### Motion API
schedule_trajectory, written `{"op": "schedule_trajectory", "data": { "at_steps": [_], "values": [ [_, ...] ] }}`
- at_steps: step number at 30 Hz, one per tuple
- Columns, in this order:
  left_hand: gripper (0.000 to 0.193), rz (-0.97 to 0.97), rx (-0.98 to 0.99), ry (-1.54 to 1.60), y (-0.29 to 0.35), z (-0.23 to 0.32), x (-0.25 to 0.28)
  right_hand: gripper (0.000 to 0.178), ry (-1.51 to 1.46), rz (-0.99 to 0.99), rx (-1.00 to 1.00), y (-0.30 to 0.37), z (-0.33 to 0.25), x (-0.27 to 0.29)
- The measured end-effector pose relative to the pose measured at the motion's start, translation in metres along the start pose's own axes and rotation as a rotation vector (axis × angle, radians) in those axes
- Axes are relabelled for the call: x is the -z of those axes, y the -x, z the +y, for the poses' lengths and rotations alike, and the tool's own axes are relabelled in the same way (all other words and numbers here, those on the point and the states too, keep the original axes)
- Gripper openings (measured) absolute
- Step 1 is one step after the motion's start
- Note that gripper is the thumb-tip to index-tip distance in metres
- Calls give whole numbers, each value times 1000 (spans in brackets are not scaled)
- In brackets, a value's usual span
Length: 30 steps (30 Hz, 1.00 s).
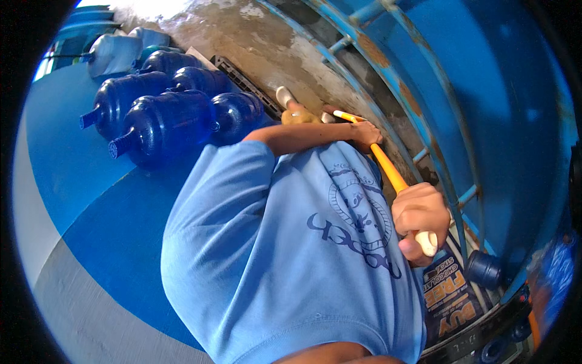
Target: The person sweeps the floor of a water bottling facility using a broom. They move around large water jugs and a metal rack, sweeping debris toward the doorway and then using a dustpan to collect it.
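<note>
A long yellow pole slants across the front of my light blue shirt. Its near end has a whitish cap, and the far tip is pale too; I cannot make out what kind of tool it is. My right hand is wrapped round the pole close to the capped end, slightly blurred. Farther along, my left hand is closed round the same pole, its forearm crossing in front of me. Beyond the left forearm, part of a light-coloured shoe or slipper shows on the floor.
Several blue water jugs lie on their sides at the left, with paler jugs behind. A black slatted crate borders the stained floor. A rusty blue metal frame curves along the right, above a dark printed sheet.
</note>
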<state>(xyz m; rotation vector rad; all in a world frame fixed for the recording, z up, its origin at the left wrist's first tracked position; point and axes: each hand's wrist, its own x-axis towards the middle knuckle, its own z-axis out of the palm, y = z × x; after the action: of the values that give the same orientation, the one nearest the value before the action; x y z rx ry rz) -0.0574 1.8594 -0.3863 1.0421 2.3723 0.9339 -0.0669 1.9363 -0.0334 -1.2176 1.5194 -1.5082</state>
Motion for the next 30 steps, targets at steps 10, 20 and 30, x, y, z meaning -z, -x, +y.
{"op": "schedule_trajectory", "data": {
  "at_steps": [10,20,30],
  "values": [
    [16,-278,-231,-61,-70,44,-25,39,316,554,3,71,12,-56],
    [24,-284,-305,37,-58,24,-57,31,127,849,-41,147,-11,-100],
    [45,-793,-595,287,-65,7,-83,59,668,752,-1490,115,-63,-203]
  ]
}}
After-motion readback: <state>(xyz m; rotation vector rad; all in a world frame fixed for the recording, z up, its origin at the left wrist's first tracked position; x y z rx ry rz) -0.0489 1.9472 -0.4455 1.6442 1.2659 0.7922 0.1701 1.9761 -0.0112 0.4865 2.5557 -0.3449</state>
